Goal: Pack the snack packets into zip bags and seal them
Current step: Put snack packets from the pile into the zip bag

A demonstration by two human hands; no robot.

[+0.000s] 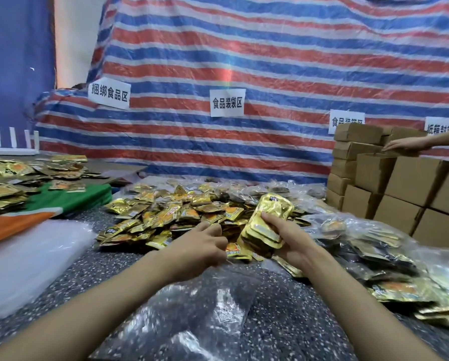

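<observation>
Head view: right grip [293, 241] holds packet stack [267, 221].

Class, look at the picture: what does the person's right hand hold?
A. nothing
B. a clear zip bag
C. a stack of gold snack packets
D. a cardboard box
C: the right hand grips a stack of gold snack packets above the loose pile.
</observation>
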